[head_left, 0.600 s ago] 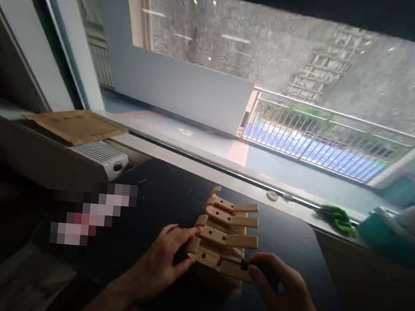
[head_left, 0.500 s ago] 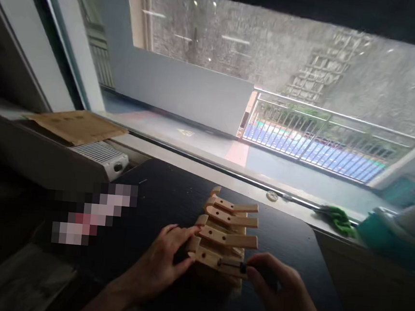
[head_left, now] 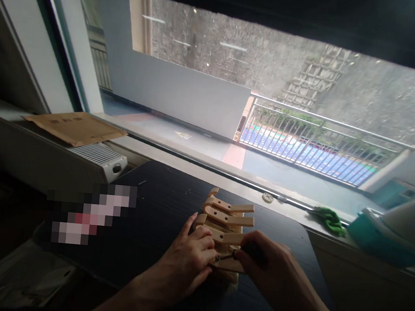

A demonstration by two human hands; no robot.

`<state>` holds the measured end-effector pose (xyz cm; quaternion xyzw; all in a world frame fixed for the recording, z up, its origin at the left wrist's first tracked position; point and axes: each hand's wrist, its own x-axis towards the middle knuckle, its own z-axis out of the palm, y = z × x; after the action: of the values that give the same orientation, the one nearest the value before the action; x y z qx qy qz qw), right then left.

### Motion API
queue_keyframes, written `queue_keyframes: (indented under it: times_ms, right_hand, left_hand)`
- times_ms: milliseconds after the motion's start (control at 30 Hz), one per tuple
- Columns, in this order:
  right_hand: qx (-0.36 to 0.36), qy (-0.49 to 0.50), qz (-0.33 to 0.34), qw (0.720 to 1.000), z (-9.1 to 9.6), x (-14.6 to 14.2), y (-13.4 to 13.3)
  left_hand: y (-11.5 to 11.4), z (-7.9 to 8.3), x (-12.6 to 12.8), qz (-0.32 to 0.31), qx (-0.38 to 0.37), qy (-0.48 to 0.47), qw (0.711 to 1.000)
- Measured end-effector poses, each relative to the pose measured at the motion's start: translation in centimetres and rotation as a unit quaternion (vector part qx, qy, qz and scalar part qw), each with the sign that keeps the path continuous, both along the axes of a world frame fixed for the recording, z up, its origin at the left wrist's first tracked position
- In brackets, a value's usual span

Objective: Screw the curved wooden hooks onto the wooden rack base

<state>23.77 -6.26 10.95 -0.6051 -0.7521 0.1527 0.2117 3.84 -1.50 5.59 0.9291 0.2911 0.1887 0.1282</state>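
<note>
A wooden hook rack [head_left: 234,220] lies on the black tabletop, with several pale curved wooden hooks side by side, each with dark holes. Over the curved end of the nearest hook, my left hand [head_left: 193,256] is closed, gripping the rack and covering that end. A screwdriver [head_left: 228,256] is in my closed right hand [head_left: 272,265], its dark handle mostly hidden by the fingers. Its thin shaft points left along the nearest hook, and the tip is close to my left fingertips. Whether the tip sits in a screw I cannot tell.
The black tabletop [head_left: 151,218] meets a windowsill. On the sill are a roll of tape [head_left: 267,197], a green cloth [head_left: 328,220] and a teal tub [head_left: 375,235]. At left, a brown envelope [head_left: 75,127] rests above a white vented unit [head_left: 115,167].
My left hand has shifted right, further over the nearest hook. My right hand has moved slightly up and left, with the screwdriver now angled across the hook.
</note>
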Motion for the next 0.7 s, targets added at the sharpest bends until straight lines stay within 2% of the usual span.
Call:
queue_keyframes:
  times_ms: [167, 400, 700]
  right_hand:
    - [0.001, 0.009, 0.003, 1.0, 0.1, -0.3, 0.4]
    - [0.001, -0.007, 0.014, 1.0, 0.4, -0.5, 0.9]
    - [-0.009, -0.038, 0.041, 0.998, 1.1, -0.9, 1.1]
  left_hand:
    - [0.0, -0.8, -0.5, -0.001, 0.011, -0.022, 1.0]
    - [-0.4, -0.9, -0.4, -0.044, 0.032, -0.004, 0.999]
    - [-0.7, -1.7, 0.1, -0.026, 0.036, 0.021, 0.999]
